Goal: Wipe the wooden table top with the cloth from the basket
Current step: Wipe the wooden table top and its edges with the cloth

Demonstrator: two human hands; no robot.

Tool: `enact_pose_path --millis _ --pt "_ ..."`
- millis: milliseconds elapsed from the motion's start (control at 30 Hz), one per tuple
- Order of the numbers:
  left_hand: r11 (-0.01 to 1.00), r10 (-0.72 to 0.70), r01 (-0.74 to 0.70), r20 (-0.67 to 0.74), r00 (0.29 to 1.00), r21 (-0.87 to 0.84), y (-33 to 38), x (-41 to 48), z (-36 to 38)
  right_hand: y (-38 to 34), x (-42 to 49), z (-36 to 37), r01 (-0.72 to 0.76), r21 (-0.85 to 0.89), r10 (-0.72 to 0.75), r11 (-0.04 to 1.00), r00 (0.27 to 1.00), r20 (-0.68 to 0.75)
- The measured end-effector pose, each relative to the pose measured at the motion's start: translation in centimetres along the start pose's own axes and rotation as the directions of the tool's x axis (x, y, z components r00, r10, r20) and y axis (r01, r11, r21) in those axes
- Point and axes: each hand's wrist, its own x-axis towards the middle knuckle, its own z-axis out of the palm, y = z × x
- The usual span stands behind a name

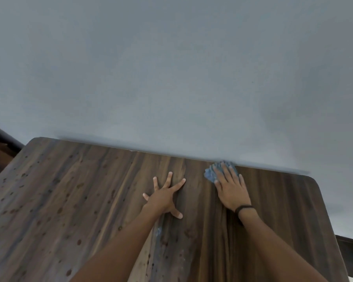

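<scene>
My right hand (231, 190) presses the crumpled blue cloth (213, 173) flat-fingered against the far edge of the dark wooden worktop (80, 200), by the grey wall (171, 68). My left hand (163, 197) rests spread, holding nothing. Spots remain leftward, so I judge most wiping is left.

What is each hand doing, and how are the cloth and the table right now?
wooden table top: dark spots on its left part.
blue cloth: crumpled, at the far edge by the wall.
right hand: fingers straight, pressing the blue cloth down.
left hand: flat on the wooden table top, fingers spread, holding nothing.
wristband: on the right wrist.
</scene>
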Motion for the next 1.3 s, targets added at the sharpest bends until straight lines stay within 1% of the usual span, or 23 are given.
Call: enact_pose_path --millis 67,133,267,300,400,433,533,567,600,633,700,733,800,867,933,1000,1067,1133,1200,1233,1267,1300 --pt "1.000 0.000 -0.001 -0.009 1.000 -0.006 -0.1 0.1 0.2 -0.4 2.8 -0.6 -0.108 0.044 0.108 0.993 0.994 0.007" --pt "1.000 -0.001 0.000 -0.022 1.000 -0.006 -0.2 0.1 0.2 -1.8 3.3 -0.4 -0.138 0.068 0.136 0.988 0.990 0.029" --pt "1.000 0.004 -0.004 -0.015 1.000 -0.011 -0.2 0.4 0.2 -2.8 -1.7 1.6 0.064 -0.042 -0.064 0.997 0.998 -0.003" --pt "1.000 0.000 0.000 -0.017 1.000 -0.009 -0.3 0.4 0.1 -2.6 -1.6 1.4 0.073 -0.025 -0.073 0.997 0.997 0.009" --pt "1.000 0.011 -0.011 -0.033 0.999 -0.001 -0.4 0.5 0.1 -3.8 1.5 0.2 -0.032 0.041 0.031 0.999 0.999 0.037" --pt "1.000 0.022 -0.022 -0.038 0.999 0.001 -0.5 0.5 0.2 -4.8 2.0 0.3 -0.034 0.034 0.032 0.999 0.998 0.063" --pt "0.999 0.040 -0.040 -0.055 0.998 -0.003 -0.8 0.3 0.6 -6.5 0.7 1.4 0.126 -0.008 -0.125 0.992 0.988 0.094" --pt "0.999 0.049 -0.049 -0.064 0.997 -0.001 -0.9 0.2 0.8 -5.9 0.3 1.4 0.144 -0.013 -0.142 0.990 0.986 0.084" --pt "0.998 0.057 -0.057 -0.077 0.995 0.003 -1.2 0.2 1.0 -5.2 0.7 1.2 0.118 -0.020 -0.116 0.993 0.991 0.064" --pt "0.998 0.059 -0.059 -0.087 0.994 0.004 -1.7 0.1 1.1 -4.9 1.6 0.9 0.055 0.002 -0.055 0.998 0.997 0.050" --pt "0.999 0.044 -0.046 -0.084 0.995 -0.018 -2.7 -0.1 1.2 -5.5 3.6 0.4 -0.090 0.096 0.082 0.991 0.993 0.086" --pt "0.999 0.032 -0.034 -0.079 0.996 -0.030 -3.3 -0.2 1.2 -6.4 4.1 0.6 -0.094 0.106 0.083 0.990 0.991 0.104" --pt "0.999 0.006 -0.008 -0.060 0.998 -0.039 -4.5 -0.5 1.2 -8.0 2.9 1.4 0.016 0.068 -0.021 0.998 0.996 0.084" --pt "0.999 -0.009 0.006 -0.056 0.998 -0.049 -5.0 -0.8 1.4 -8.2 -0.9 2.2 0.123 0.016 -0.123 0.992 0.990 0.072" --pt "0.998 -0.014 0.011 -0.057 0.998 -0.057 -5.1 -0.9 1.5 -7.6 -6.0 2.8 0.172 0.006 -0.172 0.985 0.983 0.061" --pt "0.999 -0.022 0.019 -0.071 0.997 -0.050 -4.9 -0.9 1.4 -6.7 -9.0 3.0 0.202 -0.005 -0.201 0.979 0.977 0.072" --pt "1.000 -0.017 0.014 -0.101 0.995 -0.023 -4.6 -0.9 1.3 -5.6 -7.4 2.5 0.187 -0.032 -0.185 0.982 0.980 0.071" --pt "0.999 -0.017 0.013 -0.115 0.993 -0.030 -4.3 -1.1 1.4 -5.2 -3.0 1.6 0.101 -0.003 -0.101 0.995 0.994 0.035" --pt "0.998 -0.036 0.030 -0.118 0.992 -0.053 -4.2 -1.5 1.3 -6.3 1.6 0.6 -0.002 0.050 -0.002 0.999 0.997 0.075" --pt "0.997 -0.046 0.039 -0.114 0.992 -0.060 -4.3 -1.7 1.3 -7.3 2.7 0.7 -0.022 0.065 0.016 0.998 0.995 0.095" --pt "0.996 -0.055 0.047 -0.110 0.992 -0.070 -4.4 -1.8 1.3 -8.6 2.8 1.0 0.000 0.068 -0.008 0.998 0.994 0.113" --pt "0.995 -0.065 0.057 -0.106 0.992 -0.085 -4.5 -1.9 1.3 -9.5 2.2 1.3 0.052 0.049 -0.058 0.997 0.990 0.130"
